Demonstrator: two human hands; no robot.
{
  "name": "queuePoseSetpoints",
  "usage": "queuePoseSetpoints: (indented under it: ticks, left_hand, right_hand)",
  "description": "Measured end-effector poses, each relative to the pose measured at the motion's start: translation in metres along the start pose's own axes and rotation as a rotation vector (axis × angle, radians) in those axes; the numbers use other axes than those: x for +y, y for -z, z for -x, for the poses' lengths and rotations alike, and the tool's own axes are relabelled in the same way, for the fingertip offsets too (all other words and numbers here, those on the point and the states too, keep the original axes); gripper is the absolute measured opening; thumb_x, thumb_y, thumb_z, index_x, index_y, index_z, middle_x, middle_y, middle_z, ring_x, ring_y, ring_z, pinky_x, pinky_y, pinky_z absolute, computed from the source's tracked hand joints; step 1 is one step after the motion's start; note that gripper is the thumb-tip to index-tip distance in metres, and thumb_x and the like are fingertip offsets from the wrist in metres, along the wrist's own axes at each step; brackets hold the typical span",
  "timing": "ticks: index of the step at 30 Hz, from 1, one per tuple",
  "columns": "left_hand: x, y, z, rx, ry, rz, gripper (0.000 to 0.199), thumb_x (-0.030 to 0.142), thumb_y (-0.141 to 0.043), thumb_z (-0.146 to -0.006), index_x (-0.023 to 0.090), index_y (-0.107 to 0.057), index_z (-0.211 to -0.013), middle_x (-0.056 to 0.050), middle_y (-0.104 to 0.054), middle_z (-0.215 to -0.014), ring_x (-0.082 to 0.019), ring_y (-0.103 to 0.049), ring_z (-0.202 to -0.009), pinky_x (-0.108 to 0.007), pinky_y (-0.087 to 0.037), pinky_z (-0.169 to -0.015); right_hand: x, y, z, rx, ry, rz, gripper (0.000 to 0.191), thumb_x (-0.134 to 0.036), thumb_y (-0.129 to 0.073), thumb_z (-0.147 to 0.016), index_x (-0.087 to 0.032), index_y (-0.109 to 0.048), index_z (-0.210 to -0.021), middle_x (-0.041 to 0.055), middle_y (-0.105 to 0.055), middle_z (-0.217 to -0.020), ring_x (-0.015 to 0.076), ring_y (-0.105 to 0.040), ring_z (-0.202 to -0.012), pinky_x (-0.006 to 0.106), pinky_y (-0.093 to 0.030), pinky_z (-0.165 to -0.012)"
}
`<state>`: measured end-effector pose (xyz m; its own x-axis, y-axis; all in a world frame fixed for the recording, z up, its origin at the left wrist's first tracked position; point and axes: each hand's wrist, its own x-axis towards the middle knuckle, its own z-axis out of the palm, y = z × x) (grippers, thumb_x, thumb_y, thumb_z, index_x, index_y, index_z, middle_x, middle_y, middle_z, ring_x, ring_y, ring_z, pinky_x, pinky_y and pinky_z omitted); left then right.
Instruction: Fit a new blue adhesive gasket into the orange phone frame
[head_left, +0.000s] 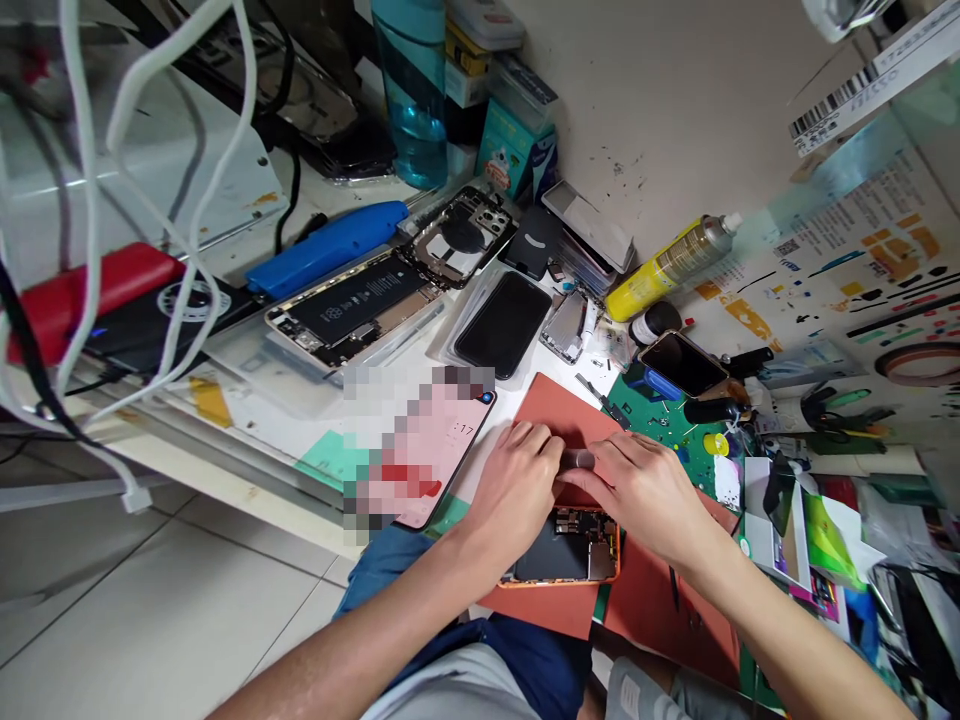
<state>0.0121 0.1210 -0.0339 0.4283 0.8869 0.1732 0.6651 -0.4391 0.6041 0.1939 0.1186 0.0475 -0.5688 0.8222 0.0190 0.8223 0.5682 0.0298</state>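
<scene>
My left hand [523, 482] and my right hand [639, 487] meet above a reddish-brown mat [551, 392], both with curled fingers. Between their fingertips they pinch a small dark grey, rounded piece [577, 459]; its ends are covered by the fingers, and I cannot make out its kind. Just below them lies an opened phone [555, 560] with an orange frame, its battery and circuit board exposed. My left forearm and hand cover part of that phone. To the left of my left hand, a phone with a lit pink screen [450, 440] is partly blurred out.
Farther back are an opened phone [360, 300], a black-screened phone [504, 322], a blue tool [326, 247] and a teal bottle [412, 90]. A yellow spray can [667, 268] stands tilted near a green mat [660, 420]. White cables [86, 200] hang at left; small boxes [776, 520] crowd the right.
</scene>
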Motion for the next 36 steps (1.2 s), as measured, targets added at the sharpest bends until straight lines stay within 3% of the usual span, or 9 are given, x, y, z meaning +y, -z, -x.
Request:
queuePoseSetpoints:
  ticks: [3, 7, 9, 13, 18, 22, 26, 30, 36]
  left_hand:
    - [-0.001, 0.000, 0.000, 0.003, 0.001, 0.007, 0.030, -0.008, -0.058, -0.080, 0.019, -0.066, -0.091, -0.006, -0.071, -0.097, -0.028, -0.065, -0.094, -0.044, -0.050, -0.086]
    - [-0.002, -0.003, 0.000, 0.024, 0.001, 0.007, 0.023, -0.001, -0.061, -0.088, 0.017, -0.070, -0.099, -0.009, -0.073, -0.100, -0.030, -0.067, -0.098, -0.046, -0.052, -0.089]
    - [-0.003, -0.005, 0.000, 0.038, -0.002, 0.009, 0.020, 0.005, -0.063, -0.093, 0.017, -0.072, -0.107, -0.010, -0.075, -0.104, -0.031, -0.068, -0.101, -0.047, -0.053, -0.090]
    - [-0.007, -0.008, 0.000, 0.050, -0.013, 0.006, 0.024, 0.002, -0.061, -0.091, 0.017, -0.073, -0.107, -0.011, -0.077, -0.106, -0.031, -0.069, -0.103, -0.046, -0.055, -0.094]
    - [-0.011, -0.009, 0.000, 0.058, -0.028, -0.004, 0.022, 0.010, -0.064, -0.094, 0.017, -0.074, -0.113, -0.012, -0.077, -0.107, -0.032, -0.070, -0.101, -0.047, -0.056, -0.092]
    - [-0.013, -0.008, -0.001, 0.056, -0.037, -0.010, 0.021, 0.005, -0.060, -0.092, 0.017, -0.074, -0.103, -0.012, -0.076, -0.103, -0.031, -0.070, -0.099, -0.047, -0.056, -0.092]
    - [-0.013, -0.007, -0.001, 0.057, -0.047, -0.023, 0.025, 0.007, -0.063, -0.092, 0.018, -0.074, -0.112, -0.010, -0.077, -0.105, -0.030, -0.070, -0.097, -0.045, -0.056, -0.090]
    - [-0.013, -0.008, 0.000, 0.074, -0.026, -0.048, 0.022, 0.003, -0.065, -0.089, 0.017, -0.074, -0.103, -0.010, -0.076, -0.102, -0.030, -0.071, -0.096, -0.044, -0.057, -0.089]
    - [-0.011, -0.008, 0.001, 0.083, -0.018, -0.050, 0.024, 0.005, -0.068, -0.089, 0.018, -0.074, -0.107, -0.008, -0.076, -0.101, -0.029, -0.071, -0.095, -0.043, -0.059, -0.086]
  right_hand:
    - [-0.001, 0.006, -0.004, 0.037, -0.001, 0.142, 0.051, -0.054, -0.060, -0.110, -0.016, -0.071, -0.076, 0.0073, -0.070, -0.068, 0.0246, -0.070, -0.060, 0.039, -0.055, -0.061]
    - [-0.001, 0.015, -0.007, -0.044, 0.110, -0.007, 0.034, -0.035, -0.056, -0.111, -0.009, -0.071, -0.127, 0.0181, -0.080, -0.116, 0.0305, -0.076, -0.104, 0.046, -0.060, -0.095]
    - [-0.001, 0.016, -0.007, -0.064, 0.141, -0.048, 0.037, -0.022, -0.051, -0.110, -0.008, -0.061, -0.143, 0.0174, -0.080, -0.121, 0.0288, -0.076, -0.108, 0.047, -0.059, -0.099]
    - [-0.004, 0.013, -0.009, -0.091, 0.046, 0.048, 0.041, -0.035, -0.053, -0.113, -0.004, -0.064, -0.138, 0.0126, -0.079, -0.087, 0.0277, -0.076, -0.078, 0.042, -0.060, -0.076]
    - [-0.008, 0.015, -0.010, -0.120, 0.084, -0.024, 0.043, -0.023, -0.057, -0.107, -0.009, -0.057, -0.148, 0.0159, -0.080, -0.117, 0.0272, -0.077, -0.102, 0.041, -0.059, -0.092]
    - [-0.010, 0.016, -0.012, -0.180, -0.033, 0.045, 0.039, -0.035, -0.053, -0.113, -0.006, -0.063, -0.138, 0.0125, -0.080, -0.092, 0.0281, -0.078, -0.083, 0.040, -0.058, -0.075]
    - [-0.011, 0.016, -0.013, -0.140, 0.033, 0.000, 0.040, -0.026, -0.060, -0.108, -0.010, -0.060, -0.144, 0.0144, -0.080, -0.115, 0.0280, -0.078, -0.100, 0.039, -0.058, -0.087]
    - [-0.014, 0.013, -0.014, -0.173, -0.012, 0.055, 0.032, -0.030, -0.054, -0.112, -0.008, -0.067, -0.132, 0.0107, -0.079, -0.091, 0.0277, -0.077, -0.081, 0.040, -0.057, -0.075]
    - [-0.014, 0.007, -0.011, -0.126, 0.051, 0.050, 0.037, -0.023, -0.057, -0.109, -0.008, -0.062, -0.142, 0.0135, -0.079, -0.103, 0.0275, -0.078, -0.089, 0.039, -0.057, -0.080]
